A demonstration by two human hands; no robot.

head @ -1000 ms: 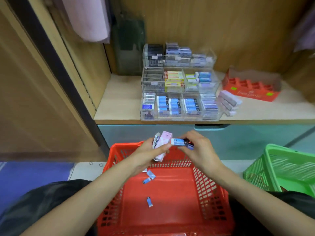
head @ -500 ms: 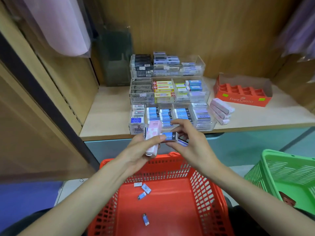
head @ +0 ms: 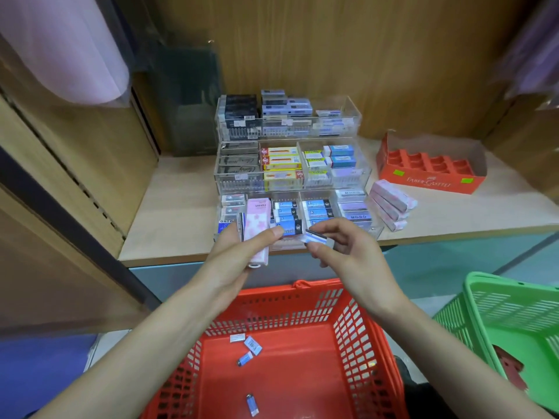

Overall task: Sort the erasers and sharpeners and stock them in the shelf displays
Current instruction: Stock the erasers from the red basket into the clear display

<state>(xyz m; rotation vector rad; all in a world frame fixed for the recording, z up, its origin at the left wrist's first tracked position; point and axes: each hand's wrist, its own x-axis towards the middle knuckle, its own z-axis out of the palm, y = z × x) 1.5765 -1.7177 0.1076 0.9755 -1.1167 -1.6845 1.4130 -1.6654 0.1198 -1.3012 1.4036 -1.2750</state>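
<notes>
My left hand (head: 242,252) grips a long pink eraser (head: 257,228) upright, with a thin dark-edged eraser behind it, and its thumb pins a blue eraser (head: 290,229). My right hand (head: 341,252) pinches a small blue-and-white eraser (head: 316,237) beside that thumb. Both hands hover at the front edge of the shelf, just before the bottom tier of the clear acrylic display (head: 363,173), whose three tiers hold rows of boxed erasers. Several small erasers (head: 249,346) lie in the red basket (head: 378,343) below.
A stack of pink erasers (head: 391,204) lies on the wooden shelf (head: 175,207) right of the display. Behind it sits an orange Faber-Castell tray (head: 429,176). A green basket (head: 511,325) stands at the lower right. A wooden cabinet side rises on the left.
Both hands have risen from above the red basket to the front of the display's bottom tier, carrying the erasers. The view has tilted up toward the shelf.
</notes>
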